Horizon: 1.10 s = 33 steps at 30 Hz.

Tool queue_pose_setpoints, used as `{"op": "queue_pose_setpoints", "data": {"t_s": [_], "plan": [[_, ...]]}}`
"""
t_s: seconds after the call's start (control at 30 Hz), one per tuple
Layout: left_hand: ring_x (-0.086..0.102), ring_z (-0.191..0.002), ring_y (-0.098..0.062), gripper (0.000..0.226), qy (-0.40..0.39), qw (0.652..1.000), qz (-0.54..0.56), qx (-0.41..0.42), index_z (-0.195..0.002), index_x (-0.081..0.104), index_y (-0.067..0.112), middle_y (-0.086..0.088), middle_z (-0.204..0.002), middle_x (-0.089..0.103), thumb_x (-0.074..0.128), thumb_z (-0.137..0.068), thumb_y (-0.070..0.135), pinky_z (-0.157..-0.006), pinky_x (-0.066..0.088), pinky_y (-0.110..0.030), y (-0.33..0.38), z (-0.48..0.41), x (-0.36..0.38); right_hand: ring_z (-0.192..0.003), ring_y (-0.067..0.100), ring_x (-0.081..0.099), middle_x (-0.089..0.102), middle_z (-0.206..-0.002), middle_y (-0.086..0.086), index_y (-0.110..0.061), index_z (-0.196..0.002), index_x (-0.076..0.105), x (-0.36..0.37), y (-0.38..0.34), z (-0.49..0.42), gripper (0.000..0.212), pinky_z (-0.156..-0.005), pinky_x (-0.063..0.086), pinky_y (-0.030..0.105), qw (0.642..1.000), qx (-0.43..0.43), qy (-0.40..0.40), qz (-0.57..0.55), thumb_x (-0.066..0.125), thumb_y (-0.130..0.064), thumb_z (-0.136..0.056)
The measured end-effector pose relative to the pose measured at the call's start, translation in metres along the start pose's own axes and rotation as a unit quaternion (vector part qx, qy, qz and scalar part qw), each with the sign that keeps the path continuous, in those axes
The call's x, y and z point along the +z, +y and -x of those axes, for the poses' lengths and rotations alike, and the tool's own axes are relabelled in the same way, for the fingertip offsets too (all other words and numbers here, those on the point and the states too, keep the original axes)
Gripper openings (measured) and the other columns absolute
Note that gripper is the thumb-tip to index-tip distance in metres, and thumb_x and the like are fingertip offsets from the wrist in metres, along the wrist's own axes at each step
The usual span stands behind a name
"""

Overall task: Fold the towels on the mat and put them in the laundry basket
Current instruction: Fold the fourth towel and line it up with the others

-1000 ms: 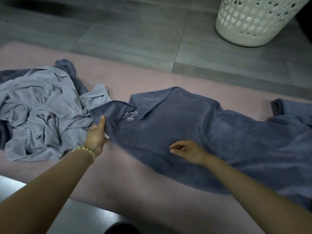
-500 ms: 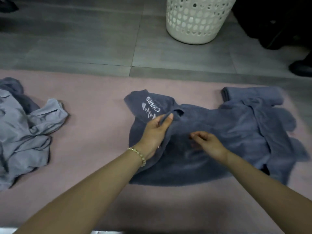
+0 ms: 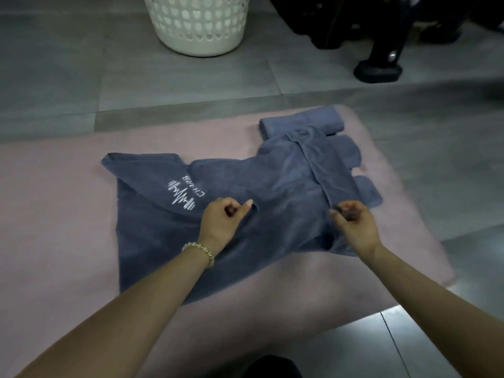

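Observation:
A dark blue towel (image 3: 275, 186) with a white logo lies half folded on the pink mat (image 3: 54, 208). My left hand (image 3: 222, 222) pinches a fold of this towel just right of the logo. My right hand (image 3: 354, 225) pinches the towel's edge at its right side. Behind it, at the mat's far right corner, lies a folded blue towel (image 3: 302, 122), partly covered by the spread one. The white laundry basket (image 3: 199, 23) stands on the floor beyond the mat.
Grey floor tiles (image 3: 163, 83) surround the mat. A black object with a foot (image 3: 379, 69) stands at the far right on the floor. A dark shape (image 3: 270, 366) sits at the bottom edge.
The view has swung right, so the pile of light grey towels has left the frame. My left hand carried the logo corner rightward over the towel; my right hand moved right to the towel's edge.

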<state>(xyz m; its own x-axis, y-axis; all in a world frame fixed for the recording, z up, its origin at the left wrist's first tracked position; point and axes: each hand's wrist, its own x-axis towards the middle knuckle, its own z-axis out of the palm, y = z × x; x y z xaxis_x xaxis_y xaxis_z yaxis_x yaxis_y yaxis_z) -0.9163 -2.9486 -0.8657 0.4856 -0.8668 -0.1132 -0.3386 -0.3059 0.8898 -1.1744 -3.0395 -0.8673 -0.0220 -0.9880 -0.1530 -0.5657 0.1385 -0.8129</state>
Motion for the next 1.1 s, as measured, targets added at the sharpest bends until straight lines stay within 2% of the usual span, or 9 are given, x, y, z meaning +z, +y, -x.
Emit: {"op": "queue_pose_setpoints", "data": {"t_s": [0.23,0.37,0.5,0.63,0.7,0.8,0.9,1.0,1.1], "plan": [[0.054,-0.063,-0.016,0.033,-0.102,0.969,-0.209,0.086,-0.085,0.054,0.017,0.007,-0.064,0.054,0.074,-0.075,0.041,-0.062,0.042,-0.029,0.002,-0.009,0.011,-0.091,0.026,0.057,0.056,-0.108,0.016,0.0,-0.119,0.047,-0.028,0.066,0.004,0.069,-0.078,0.05,0.037,0.981,0.188,-0.016,-0.043,0.083,-0.032,-0.069],[0.061,-0.086,-0.017,0.036,-0.141,0.931,-0.311,0.133,-0.108,0.066,0.025,0.005,-0.082,0.062,0.067,-0.08,0.048,-0.077,0.044,-0.027,0.016,-0.016,0.013,-0.081,0.022,0.052,0.059,-0.093,0.011,-0.004,-0.099,0.06,-0.037,0.072,0.006,0.032,-0.065,0.044,0.023,0.974,0.219,-0.057,-0.007,0.076,-0.024,-0.079],[0.064,-0.093,-0.021,0.028,-0.103,0.925,-0.338,0.142,-0.085,0.071,0.022,-0.002,-0.092,0.071,0.064,-0.083,0.048,-0.074,0.044,-0.028,0.025,-0.018,0.009,-0.071,0.022,0.046,0.05,-0.069,0.005,-0.011,-0.07,0.047,-0.042,0.058,0.012,0.027,-0.052,0.038,0.017,0.99,0.13,-0.05,-0.02,0.064,-0.019,-0.089],[0.064,-0.082,-0.022,0.026,-0.085,0.936,-0.308,0.147,-0.081,0.069,0.02,-0.003,-0.087,0.071,0.069,-0.079,0.046,-0.07,0.045,-0.029,0.031,-0.021,-0.012,-0.052,0.013,0.056,0.059,-0.072,0.008,-0.016,-0.088,0.046,-0.041,0.007,0.017,0.016,-0.046,0.047,0.018,0.996,0.0,-0.076,-0.041,0.061,-0.019,-0.09],[0.063,-0.075,-0.019,0.025,-0.109,0.931,-0.311,0.157,-0.084,0.07,0.02,-0.001,-0.088,0.071,0.071,-0.077,0.045,-0.072,0.047,-0.031,0.033,-0.026,-0.03,-0.042,0.011,0.051,0.056,-0.06,0.006,-0.022,-0.1,0.045,-0.035,-0.021,0.017,0.027,-0.044,0.046,0.021,0.994,-0.075,-0.085,-0.006,0.068,-0.023,-0.085],[0.062,-0.082,-0.026,0.028,-0.052,0.914,-0.36,0.18,-0.078,0.07,0.015,-0.005,-0.082,0.068,0.068,-0.081,0.043,-0.063,0.038,-0.029,0.031,-0.031,-0.059,-0.048,0.011,0.054,0.058,-0.065,0.006,-0.022,-0.104,0.055,-0.012,-0.07,0.019,0.03,-0.047,0.049,0.024,0.975,-0.152,-0.161,-0.014,0.073,-0.024,-0.081],[0.052,-0.066,-0.024,0.034,0.008,0.954,-0.263,0.144,-0.062,0.057,0.019,-0.001,-0.064,0.056,0.064,-0.084,0.043,-0.06,0.036,-0.03,0.015,-0.036,-0.086,-0.063,0.015,0.056,0.064,-0.079,0.008,-0.015,-0.082,0.063,0.025,-0.108,0.021,0.021,-0.062,0.05,0.027,0.946,-0.199,-0.257,-0.001,0.079,-0.025,-0.074],[0.046,-0.061,-0.014,0.04,0.038,0.995,-0.073,0.064,-0.065,0.06,0.006,-0.008,-0.062,0.056,0.061,-0.088,0.039,-0.063,0.04,-0.031,-0.002,-0.036,-0.11,-0.07,0.007,0.056,0.06,-0.082,-0.003,-0.016,-0.098,0.061,0.063,-0.137,0.033,0.037,-0.073,0.051,0.02,0.887,-0.222,-0.397,0.082,0.084,-0.018,-0.069],[0.049,-0.064,-0.008,0.033,0.1,0.989,0.082,-0.076,-0.072,0.062,0.005,0.001,-0.066,0.058,0.058,-0.092,0.032,-0.062,0.043,-0.021,-0.012,-0.026,-0.135,-0.08,0.011,0.061,0.063,-0.086,-0.004,-0.014,-0.105,0.062,0.095,-0.169,0.053,0.037,-0.078,0.051,0.025,0.811,-0.316,-0.449,0.201,0.08,-0.019,-0.073]]}}
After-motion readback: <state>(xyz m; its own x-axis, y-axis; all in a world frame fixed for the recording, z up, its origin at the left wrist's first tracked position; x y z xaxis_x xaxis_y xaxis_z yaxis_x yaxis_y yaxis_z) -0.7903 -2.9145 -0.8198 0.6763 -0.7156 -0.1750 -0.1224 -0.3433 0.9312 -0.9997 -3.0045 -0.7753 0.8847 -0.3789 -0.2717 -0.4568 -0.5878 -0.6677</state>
